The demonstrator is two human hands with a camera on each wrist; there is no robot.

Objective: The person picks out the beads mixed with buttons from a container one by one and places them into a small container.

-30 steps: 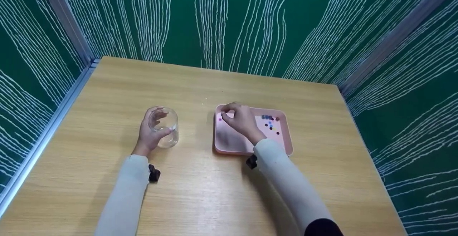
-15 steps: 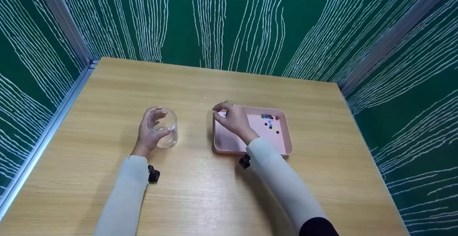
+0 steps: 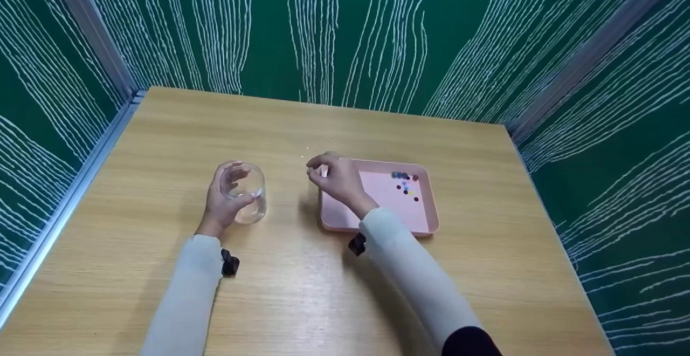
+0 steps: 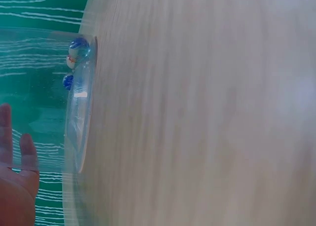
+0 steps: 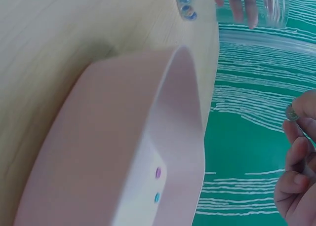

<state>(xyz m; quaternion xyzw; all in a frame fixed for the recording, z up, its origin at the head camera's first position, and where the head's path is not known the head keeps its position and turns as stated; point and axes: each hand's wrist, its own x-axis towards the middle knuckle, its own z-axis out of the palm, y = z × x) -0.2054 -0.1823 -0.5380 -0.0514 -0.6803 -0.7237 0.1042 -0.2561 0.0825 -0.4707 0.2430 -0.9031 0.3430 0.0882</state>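
Note:
On the left of the table, my left hand (image 3: 218, 205) grips a clear glass cup (image 3: 257, 207), thumb and fingers curved around its side. The cup stands upright, and a few blue and white marbles (image 4: 79, 47) lie at its bottom in the left wrist view. My right hand (image 3: 339, 180) pinches a small marble (image 5: 292, 112) between thumb and index fingertip, over the left edge of a pink tray (image 3: 388, 207). Several dark marbles (image 3: 399, 175) line the tray's back right, with small coloured dots (image 3: 405, 187) just in front of them.
The tray's raised walls stand between my right forearm and the tabletop (image 3: 291, 280). Two small dots, one pink (image 5: 158, 172) and one blue (image 5: 157, 197), lie near a tray wall. Green walls (image 3: 269, 32) with white lines enclose the table's back and sides.
My right hand has moved left with the marble, from inside the tray to over its left edge, closer to the cup. The left hand keeps its grip on the cup.

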